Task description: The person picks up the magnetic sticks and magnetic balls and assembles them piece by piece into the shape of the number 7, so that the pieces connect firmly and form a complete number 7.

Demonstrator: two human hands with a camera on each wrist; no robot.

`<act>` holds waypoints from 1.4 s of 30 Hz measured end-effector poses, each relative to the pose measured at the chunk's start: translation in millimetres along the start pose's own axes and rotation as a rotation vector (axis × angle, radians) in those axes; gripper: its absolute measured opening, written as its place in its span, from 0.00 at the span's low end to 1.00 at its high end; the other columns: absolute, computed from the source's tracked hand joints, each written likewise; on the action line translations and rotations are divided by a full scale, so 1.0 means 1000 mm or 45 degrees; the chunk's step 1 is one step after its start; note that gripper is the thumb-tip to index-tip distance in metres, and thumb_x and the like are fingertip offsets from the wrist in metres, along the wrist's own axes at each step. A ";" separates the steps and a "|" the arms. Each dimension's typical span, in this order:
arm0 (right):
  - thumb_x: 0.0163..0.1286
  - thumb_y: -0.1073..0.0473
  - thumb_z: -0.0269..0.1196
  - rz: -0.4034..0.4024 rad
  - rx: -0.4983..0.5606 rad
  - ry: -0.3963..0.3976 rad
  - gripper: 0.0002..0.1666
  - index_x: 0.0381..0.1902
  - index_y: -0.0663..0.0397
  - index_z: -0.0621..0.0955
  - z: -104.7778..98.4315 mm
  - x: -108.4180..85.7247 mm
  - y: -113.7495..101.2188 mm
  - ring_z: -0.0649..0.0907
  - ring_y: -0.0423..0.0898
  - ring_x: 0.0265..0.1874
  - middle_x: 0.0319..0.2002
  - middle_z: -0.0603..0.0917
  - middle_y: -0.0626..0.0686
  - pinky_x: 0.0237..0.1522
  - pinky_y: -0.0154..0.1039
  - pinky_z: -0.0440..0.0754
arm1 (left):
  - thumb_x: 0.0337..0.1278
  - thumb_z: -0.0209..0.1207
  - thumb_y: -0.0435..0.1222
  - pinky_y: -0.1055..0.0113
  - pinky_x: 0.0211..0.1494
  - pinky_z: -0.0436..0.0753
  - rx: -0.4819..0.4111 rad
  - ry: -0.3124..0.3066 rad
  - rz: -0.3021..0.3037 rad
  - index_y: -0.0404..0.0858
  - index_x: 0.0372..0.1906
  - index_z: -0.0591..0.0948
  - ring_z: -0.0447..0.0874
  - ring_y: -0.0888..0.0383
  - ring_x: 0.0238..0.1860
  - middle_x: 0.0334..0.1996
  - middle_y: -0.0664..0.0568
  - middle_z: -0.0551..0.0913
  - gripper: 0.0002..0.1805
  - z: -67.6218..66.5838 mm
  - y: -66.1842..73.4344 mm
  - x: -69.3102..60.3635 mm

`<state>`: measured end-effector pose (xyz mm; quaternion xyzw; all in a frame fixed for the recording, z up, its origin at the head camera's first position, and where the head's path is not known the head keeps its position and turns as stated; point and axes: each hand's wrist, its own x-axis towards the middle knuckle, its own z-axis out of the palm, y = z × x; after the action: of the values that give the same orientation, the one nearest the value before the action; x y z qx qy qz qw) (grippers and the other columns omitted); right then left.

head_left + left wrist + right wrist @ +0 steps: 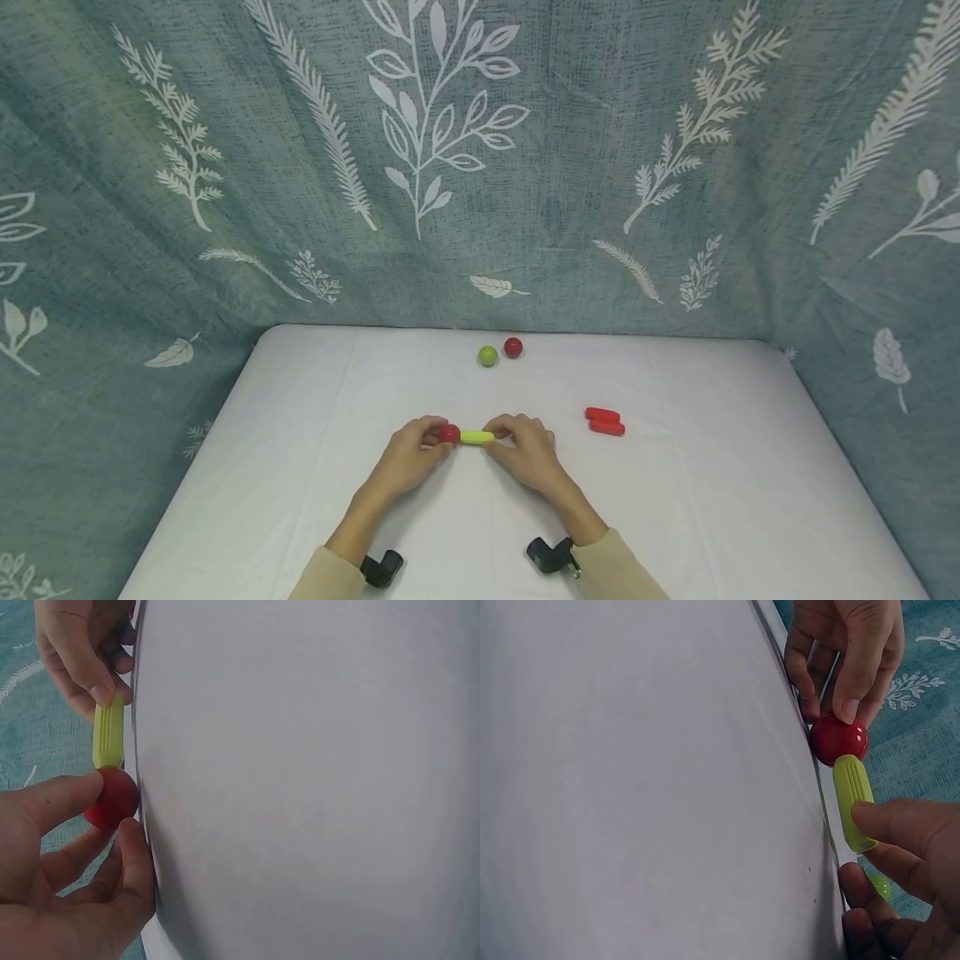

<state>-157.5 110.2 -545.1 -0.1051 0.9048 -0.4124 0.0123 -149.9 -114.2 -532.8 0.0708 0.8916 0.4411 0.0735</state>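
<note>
Between thumb and fingers, the left hand (411, 457) pinches a red ball (449, 433). The right hand (527, 454) grips the far end of a yellow-green stick (476, 437) with thumb and finger. The stick's other end touches the ball, and the two lie in one line between the hands. In the left wrist view the ball (112, 799) meets the grooved stick (109, 735). In the right wrist view the stick (853, 787) runs from the ball (839, 739) to the right thumb.
A green ball (488, 356) and another red ball (513, 347) stand near the back edge of the white table (375, 367). Two red sticks (602, 414) lie side by side to the right of the right hand. A patterned curtain (555, 167) hangs behind.
</note>
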 end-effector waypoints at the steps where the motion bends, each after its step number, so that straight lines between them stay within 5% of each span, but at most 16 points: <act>1: 0.63 0.56 0.71 -0.001 -0.001 0.004 0.10 0.43 0.42 0.86 0.001 0.000 0.000 0.74 0.46 0.39 0.36 0.82 0.42 0.43 0.49 0.63 | 0.64 0.65 0.39 0.54 0.50 0.82 0.009 0.000 0.002 0.36 0.61 0.79 0.82 0.52 0.50 0.48 0.49 0.83 0.23 0.000 0.000 0.000; 11: 0.64 0.55 0.71 0.011 -0.009 0.011 0.09 0.43 0.41 0.86 0.002 0.000 0.001 0.73 0.45 0.38 0.35 0.81 0.42 0.42 0.49 0.62 | 0.62 0.66 0.40 0.56 0.48 0.82 0.057 -0.017 0.011 0.38 0.61 0.79 0.82 0.53 0.49 0.49 0.48 0.81 0.23 -0.002 0.002 0.003; 19: 0.64 0.55 0.71 0.005 0.001 0.010 0.09 0.43 0.41 0.86 0.002 0.000 0.002 0.72 0.44 0.38 0.35 0.80 0.41 0.42 0.49 0.62 | 0.59 0.69 0.39 0.56 0.46 0.81 0.076 -0.125 0.116 0.42 0.59 0.82 0.80 0.54 0.47 0.48 0.49 0.81 0.22 -0.006 0.008 0.014; 26: 0.64 0.55 0.70 0.000 -0.006 0.003 0.09 0.43 0.41 0.86 0.002 0.000 0.004 0.73 0.44 0.38 0.36 0.81 0.41 0.43 0.49 0.62 | 0.60 0.69 0.40 0.58 0.44 0.79 0.070 -0.128 0.072 0.46 0.55 0.85 0.78 0.57 0.44 0.43 0.54 0.81 0.18 -0.006 0.005 0.017; 36: 0.65 0.53 0.70 0.015 0.010 -0.017 0.12 0.46 0.41 0.86 0.001 0.001 0.004 0.73 0.44 0.40 0.38 0.82 0.43 0.45 0.50 0.63 | 0.59 0.69 0.44 0.49 0.55 0.78 0.006 -0.099 0.046 0.50 0.53 0.86 0.79 0.53 0.53 0.50 0.54 0.83 0.17 -0.007 -0.002 0.016; 42: 0.65 0.57 0.70 0.090 0.169 -0.010 0.13 0.48 0.44 0.85 -0.007 0.003 0.009 0.78 0.44 0.40 0.40 0.82 0.45 0.44 0.45 0.74 | 0.59 0.69 0.45 0.47 0.57 0.76 -0.017 -0.095 0.066 0.49 0.53 0.86 0.79 0.51 0.55 0.52 0.53 0.83 0.17 -0.007 -0.005 0.016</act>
<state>-162.9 120.6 -546.5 -0.0737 0.8786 -0.4704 0.0374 -167.3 -119.2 -533.7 0.1098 0.8832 0.4458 0.0956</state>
